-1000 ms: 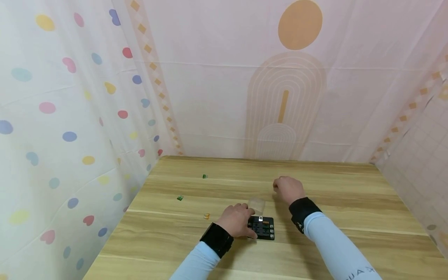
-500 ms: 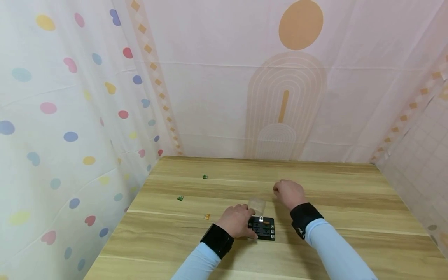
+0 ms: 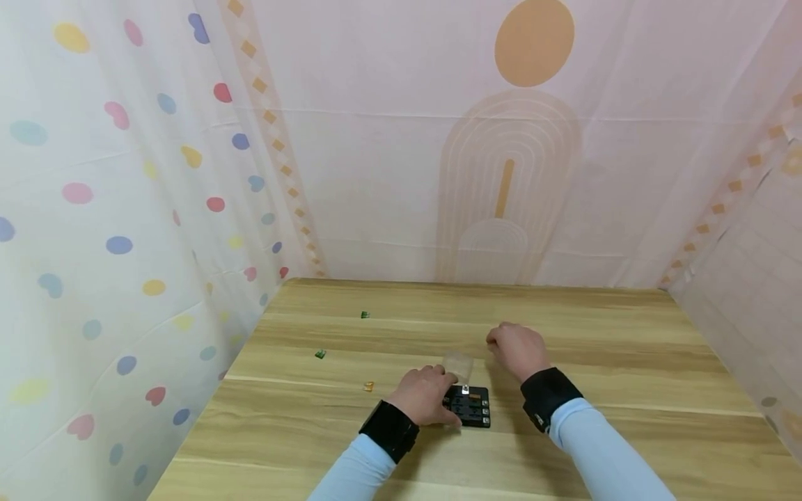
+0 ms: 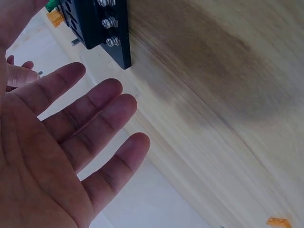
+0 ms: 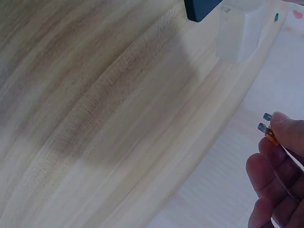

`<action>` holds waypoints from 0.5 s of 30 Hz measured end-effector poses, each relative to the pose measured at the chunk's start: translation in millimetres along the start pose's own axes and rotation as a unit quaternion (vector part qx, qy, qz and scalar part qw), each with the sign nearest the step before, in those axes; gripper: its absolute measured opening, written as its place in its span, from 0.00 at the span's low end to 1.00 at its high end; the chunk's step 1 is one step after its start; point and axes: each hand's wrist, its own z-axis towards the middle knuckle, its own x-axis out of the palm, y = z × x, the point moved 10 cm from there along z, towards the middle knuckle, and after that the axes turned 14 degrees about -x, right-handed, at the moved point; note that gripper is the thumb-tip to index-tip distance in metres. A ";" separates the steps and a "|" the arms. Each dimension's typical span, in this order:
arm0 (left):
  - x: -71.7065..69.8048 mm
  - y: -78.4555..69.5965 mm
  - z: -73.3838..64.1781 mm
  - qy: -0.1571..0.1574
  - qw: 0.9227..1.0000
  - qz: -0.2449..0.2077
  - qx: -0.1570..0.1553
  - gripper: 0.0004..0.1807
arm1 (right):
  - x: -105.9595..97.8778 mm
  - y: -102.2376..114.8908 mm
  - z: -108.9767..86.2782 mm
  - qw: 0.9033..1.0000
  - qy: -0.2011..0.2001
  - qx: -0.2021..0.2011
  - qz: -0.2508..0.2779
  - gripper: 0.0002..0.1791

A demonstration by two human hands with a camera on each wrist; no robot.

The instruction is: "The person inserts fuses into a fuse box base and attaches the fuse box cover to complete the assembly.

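Observation:
A black fuse block (image 3: 473, 412) with metal screw terminals lies on the table in the head view. My left hand (image 3: 421, 395) is at its left side, thumb by the near corner. In the left wrist view the fingers of that hand are loosely extended, apart from the block (image 4: 90, 23). An orange fuse (image 4: 55, 18) and a green fuse (image 4: 51, 4) show at the block there. Beyond the block, my right hand (image 3: 519, 350) is raised over the table. Its thumb and forefinger pinch an orange blade fuse (image 5: 271, 136), metal prongs outward.
A translucent cover (image 3: 458, 365) is just behind the block. Two green fuses (image 3: 365, 314) (image 3: 320, 354) and an orange fuse (image 3: 369, 386) lie on the wooden table (image 3: 595, 327) to the left. Patterned curtains (image 3: 376, 174) hang beyond the table's back and sides.
My right hand has lowered slightly toward me over the last second. The left hand and the block hold still; the head view shifts a little.

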 end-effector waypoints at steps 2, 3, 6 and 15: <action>0.2 0.4 0.0 -0.002 1.000 0.001 -0.001 0.42 | -0.1 0.9 -0.3 1.000 0.001 0.002 0.001 0.03; 0.1 0.5 -0.1 -0.002 1.000 0.001 -0.001 0.42 | -0.4 1.4 -0.5 1.000 0.002 0.005 0.002 0.03; 0.2 0.9 -0.4 -0.002 1.000 0.001 -0.001 0.43 | -1.7 3.3 -1.4 1.000 0.001 0.007 0.003 0.03; -0.4 1.1 -0.6 0.006 1.000 -0.004 -0.006 0.42 | -2.0 12.3 -7.0 1.000 -0.001 0.000 0.018 0.03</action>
